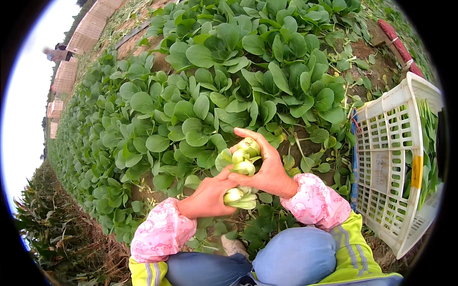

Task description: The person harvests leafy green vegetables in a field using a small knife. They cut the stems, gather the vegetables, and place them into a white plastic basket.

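Note:
Cut heads of leafy greens, probably pak choi, are gathered between my two hands, above the planted row. My right hand (270,171) curls its fingers and thumb around the upper heads (246,157), whose pale green stem bases face the camera. Lower down and to the left, my left hand (211,195) is closed on more pale stem bases (241,197), with its thumb meeting the right thumb. The leaves of the held heads are mostly hidden beneath the hands. Growing greens (193,130) stand close in front of both hands.
At the right, a white plastic crate (383,150) with slotted walls holds greens (425,157). A red bundle (399,46) lies behind it. Loose leaves lie on the soil beside the row. Pale crates (86,30) and a person (53,54) are far off at the upper left.

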Action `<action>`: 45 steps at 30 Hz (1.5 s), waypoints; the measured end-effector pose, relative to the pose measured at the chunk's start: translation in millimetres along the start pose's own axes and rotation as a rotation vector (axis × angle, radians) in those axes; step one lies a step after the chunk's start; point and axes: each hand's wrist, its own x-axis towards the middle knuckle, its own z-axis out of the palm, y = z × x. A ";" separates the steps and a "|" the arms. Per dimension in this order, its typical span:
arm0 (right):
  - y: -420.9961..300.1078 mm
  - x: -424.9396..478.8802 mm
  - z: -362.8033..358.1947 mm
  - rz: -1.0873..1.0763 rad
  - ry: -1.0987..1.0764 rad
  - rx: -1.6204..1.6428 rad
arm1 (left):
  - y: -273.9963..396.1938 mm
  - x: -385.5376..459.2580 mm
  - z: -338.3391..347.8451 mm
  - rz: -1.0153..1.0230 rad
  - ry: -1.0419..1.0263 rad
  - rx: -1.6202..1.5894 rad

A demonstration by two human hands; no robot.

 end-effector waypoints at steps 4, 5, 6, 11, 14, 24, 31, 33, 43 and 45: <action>-26.0 14.5 -43.4 0.112 0.242 0.419 | 30.3 27.6 -25.7 0.012 -0.023 -0.223; -35.1 18.7 -61.3 0.094 0.301 0.492 | 33.8 31.9 -33.1 0.088 -0.002 -0.306; -44.7 20.5 -80.5 0.073 0.327 0.324 | 35.1 32.7 -42.9 0.102 -0.006 -0.395; -92.3 9.9 -131.5 0.138 0.188 -0.601 | 68.3 61.9 -60.2 0.047 0.191 -0.827; -117.2 4.3 -124.4 0.104 0.183 -0.124 | 93.8 96.3 -47.3 0.133 0.356 -0.743; -154.7 16.5 -117.7 -0.327 0.193 0.018 | 159.0 187.0 -34.3 0.526 0.878 -0.843; -266.4 55.5 -146.8 -0.502 0.194 -0.429 | 251.8 237.4 -77.8 0.822 0.804 -1.329; -308.7 66.9 -170.5 -0.616 0.161 -0.533 | 289.0 245.1 -90.6 0.836 0.756 -1.441; -328.9 -191.8 -398.9 -0.026 0.971 -0.728 | 320.6 326.1 48.8 0.536 -0.158 -0.883; -309.7 -230.1 -436.2 0.071 1.092 -1.049 | 304.0 330.7 68.8 0.405 -0.239 -0.880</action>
